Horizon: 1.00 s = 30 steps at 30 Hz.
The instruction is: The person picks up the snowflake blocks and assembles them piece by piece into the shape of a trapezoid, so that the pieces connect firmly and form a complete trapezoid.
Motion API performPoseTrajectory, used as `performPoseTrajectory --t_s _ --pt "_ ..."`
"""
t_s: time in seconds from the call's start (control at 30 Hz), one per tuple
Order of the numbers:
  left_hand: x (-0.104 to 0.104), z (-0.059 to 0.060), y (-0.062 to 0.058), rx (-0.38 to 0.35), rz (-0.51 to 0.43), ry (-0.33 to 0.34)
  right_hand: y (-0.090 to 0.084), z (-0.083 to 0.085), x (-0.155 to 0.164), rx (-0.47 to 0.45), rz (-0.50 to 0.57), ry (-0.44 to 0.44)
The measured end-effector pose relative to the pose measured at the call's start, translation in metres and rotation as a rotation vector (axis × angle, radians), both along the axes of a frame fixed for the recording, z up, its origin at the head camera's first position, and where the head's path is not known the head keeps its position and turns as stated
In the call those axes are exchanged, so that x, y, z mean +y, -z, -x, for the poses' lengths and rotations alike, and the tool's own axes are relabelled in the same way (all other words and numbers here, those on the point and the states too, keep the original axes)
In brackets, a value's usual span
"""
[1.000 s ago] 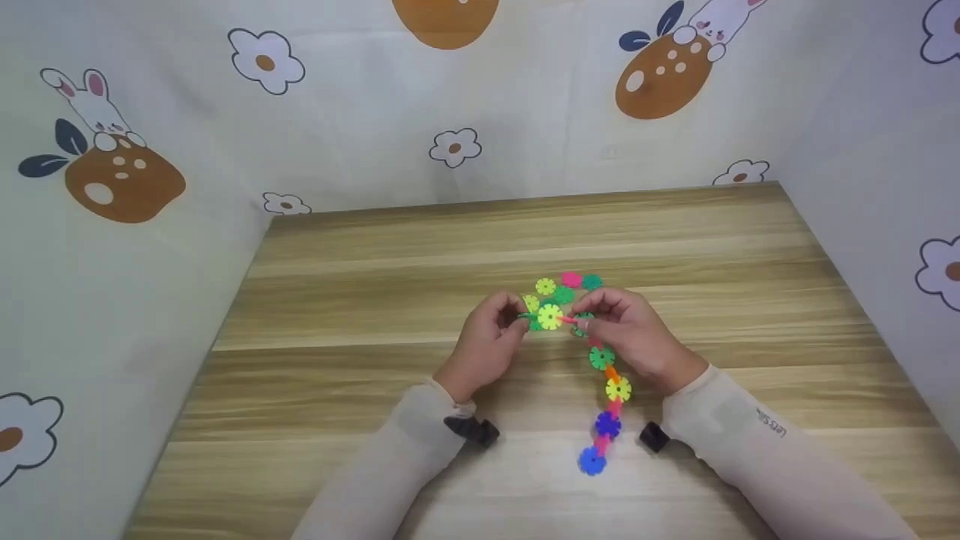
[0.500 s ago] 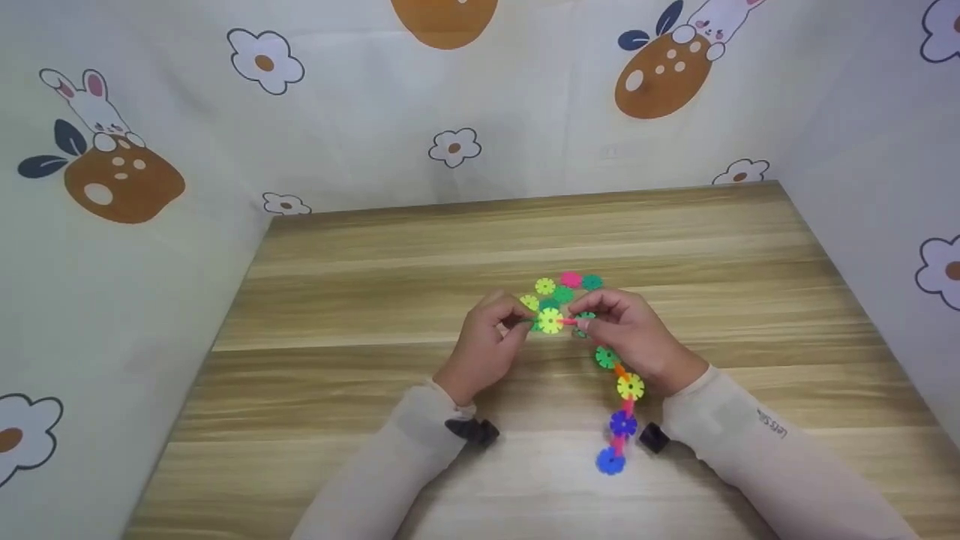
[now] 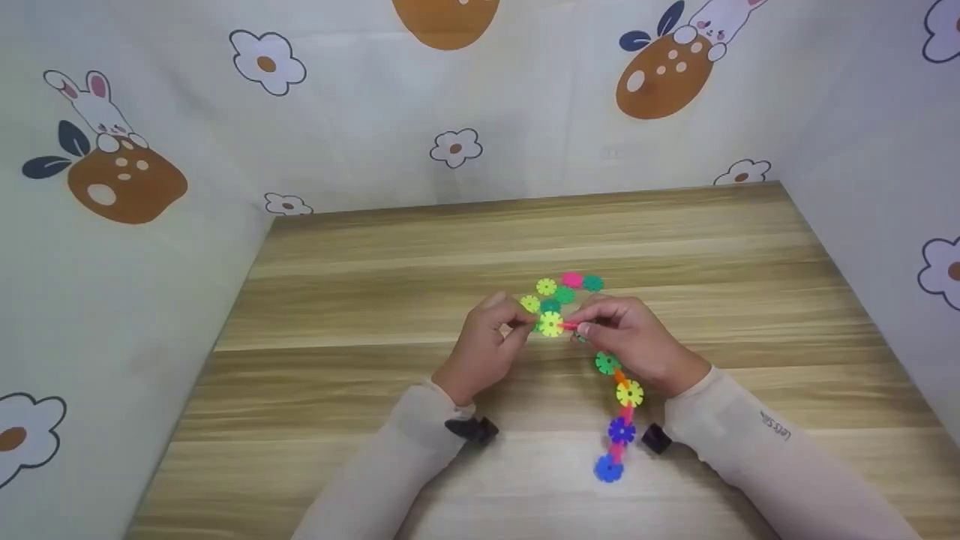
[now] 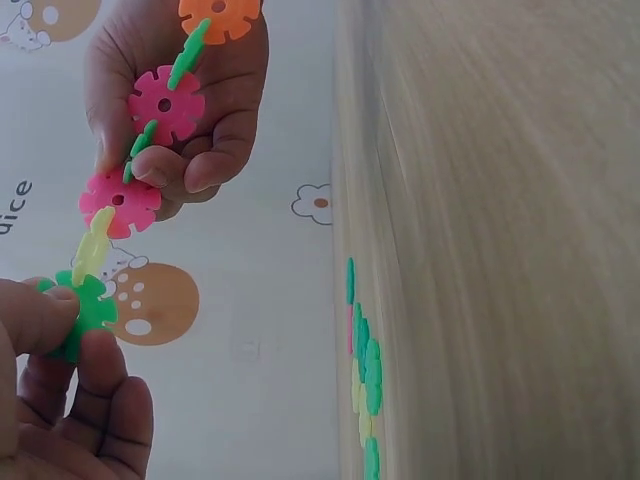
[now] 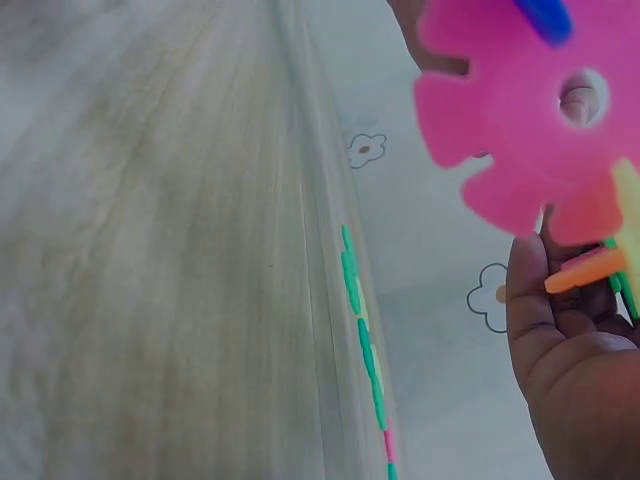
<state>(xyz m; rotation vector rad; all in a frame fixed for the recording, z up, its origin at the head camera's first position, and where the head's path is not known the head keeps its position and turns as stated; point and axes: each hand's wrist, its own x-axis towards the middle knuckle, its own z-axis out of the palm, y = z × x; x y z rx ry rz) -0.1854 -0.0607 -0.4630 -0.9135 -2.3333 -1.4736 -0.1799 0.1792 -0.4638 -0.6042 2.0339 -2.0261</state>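
Both hands are raised over the wooden table (image 3: pixel 360 315), working on a chain of coloured snowflake discs (image 3: pixel 621 409). My left hand (image 3: pixel 517 322) pinches a green disc (image 4: pixel 85 310) at the chain's end, beside a yellow disc (image 3: pixel 551 324). My right hand (image 3: pixel 585 324) grips the chain a link or two along, near its pink discs (image 4: pixel 165 105). From there the chain trails toward me through green, yellow and purple discs to a blue disc (image 3: pixel 609 469). In the right wrist view a large pink disc (image 5: pixel 520 120) fills the upper right.
A small pile of loose discs (image 3: pixel 562 289) in green, yellow and pink lies on the table just beyond the hands. Cloth walls printed with flowers and rabbits (image 3: pixel 450 146) close the table in at the back and both sides.
The chain's free end has swung a little to the right and toward me. Both hands have sunk slightly and kept their hold.
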Motion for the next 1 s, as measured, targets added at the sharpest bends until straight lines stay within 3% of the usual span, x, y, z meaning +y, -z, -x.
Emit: performPoseTrajectory --t_s 0.33,0.6,0.8,0.9,1.0 --pt "0.000 -0.001 -0.003 0.008 0.020 0.021 0.000 -0.001 0.000 0.020 -0.035 -0.015" --pt "0.000 0.000 0.000 -0.049 -0.010 0.001 -0.001 0.000 0.000 0.015 -0.002 -0.023" --pt "-0.004 0.010 0.008 -0.194 -0.056 -0.094 0.001 0.003 0.003 -0.045 0.053 0.043" --pt "-0.008 0.016 0.011 -0.315 0.038 -0.158 0.000 0.005 0.005 -0.061 0.063 0.082" --pt "-0.012 0.019 0.016 -0.428 0.198 -0.158 0.001 0.006 0.005 -0.073 0.068 0.104"
